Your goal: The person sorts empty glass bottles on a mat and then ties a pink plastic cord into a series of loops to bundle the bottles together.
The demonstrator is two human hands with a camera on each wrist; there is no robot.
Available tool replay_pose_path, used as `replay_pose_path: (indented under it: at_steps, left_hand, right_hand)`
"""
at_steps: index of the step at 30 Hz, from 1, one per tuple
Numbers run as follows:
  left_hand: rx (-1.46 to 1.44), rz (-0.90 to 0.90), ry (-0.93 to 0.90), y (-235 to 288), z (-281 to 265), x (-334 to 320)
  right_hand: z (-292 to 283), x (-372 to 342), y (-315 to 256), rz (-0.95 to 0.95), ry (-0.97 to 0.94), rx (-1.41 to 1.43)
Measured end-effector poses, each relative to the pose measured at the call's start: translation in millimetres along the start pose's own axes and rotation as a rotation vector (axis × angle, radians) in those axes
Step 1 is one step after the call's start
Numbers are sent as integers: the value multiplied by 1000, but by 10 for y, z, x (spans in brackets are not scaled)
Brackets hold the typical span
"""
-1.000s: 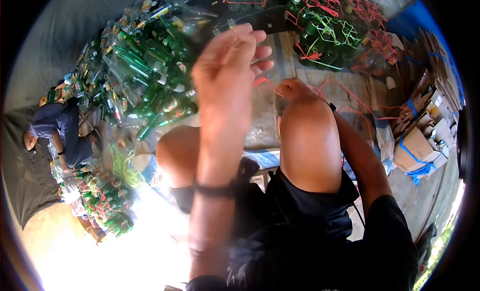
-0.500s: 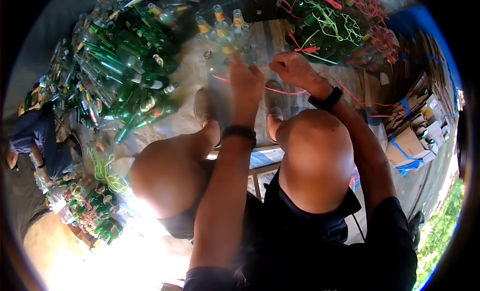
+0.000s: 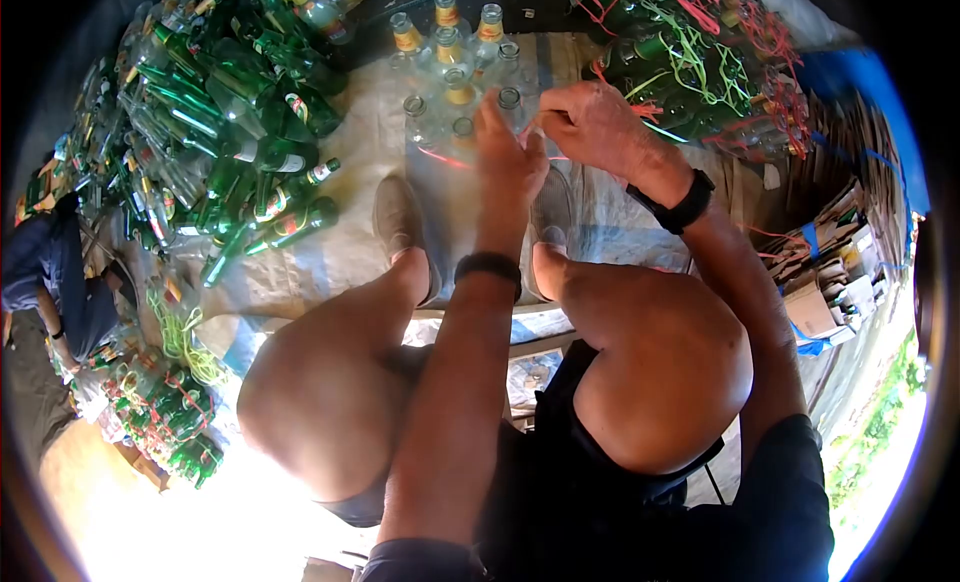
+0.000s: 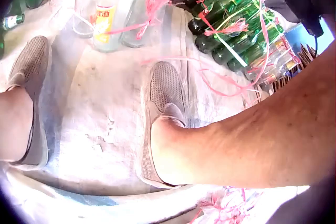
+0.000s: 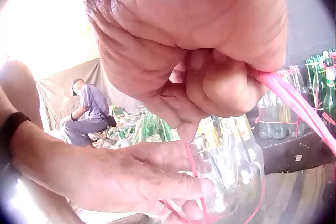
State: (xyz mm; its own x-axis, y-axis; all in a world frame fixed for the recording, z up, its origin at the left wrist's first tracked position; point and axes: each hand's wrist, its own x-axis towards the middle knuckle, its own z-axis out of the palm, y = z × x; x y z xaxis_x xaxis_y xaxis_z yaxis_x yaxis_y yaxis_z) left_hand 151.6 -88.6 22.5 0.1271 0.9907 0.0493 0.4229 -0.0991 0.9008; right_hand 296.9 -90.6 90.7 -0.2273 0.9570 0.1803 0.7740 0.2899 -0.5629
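Several clear glass bottles (image 3: 448, 47) with yellow neck labels stand upright in a cluster beyond the feet. Pink plastic string (image 4: 128, 28) runs around their lower part. My right hand (image 3: 600, 127) is at the near right side of the cluster. Its curled fingers (image 5: 220, 85) grip the string, and a pink strand trails out to the right in the right wrist view. Close beside it, my left hand (image 3: 510, 162) pinches the string against the near bottles. In the right wrist view the left thumb lies along the strand, and the left fingertips are partly hidden.
A heap of green and clear bottles (image 3: 220, 112) lies at the left. Bundled green bottles (image 3: 680, 72) tied with red and green string are at the back right. Flattened cardboard (image 3: 835, 262) stacks at the right. Another person (image 5: 89, 111) sits beyond the heap.
My left hand has come down from a raised position to the bottles, and my right hand has moved forward off the knee area. Both hands now meet at the string; the view has tilted.
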Motion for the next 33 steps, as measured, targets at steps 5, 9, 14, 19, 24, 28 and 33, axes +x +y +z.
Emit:
replay_pose_path:
  at_steps: [5,9,14,19,24,28,33]
  left_hand:
    - [31,28,99,-75,100,13]
    - [-25,-8,103,-122,154,50]
    - [10,-11,130,-95,181,37]
    - [-49,-19,127,-121,215,29]
    - [-76,11,153,-56,171,28]
    - [-73,7,119,-52,146,30]
    - [-68,-24,111,-8,132,16]
  right_hand:
    - [-17,222,-62,-77,-26,-16]
    - [28,375,-47,-88,-37,-40]
    - [8,573,28,-144,-74,-65]
    - [27,693,56,-159,-120,-73]
    - [103,769,213,-83,-84,-47]
    - [94,674,342,-34,-59,10]
    - [147,496,486,7,15,48]
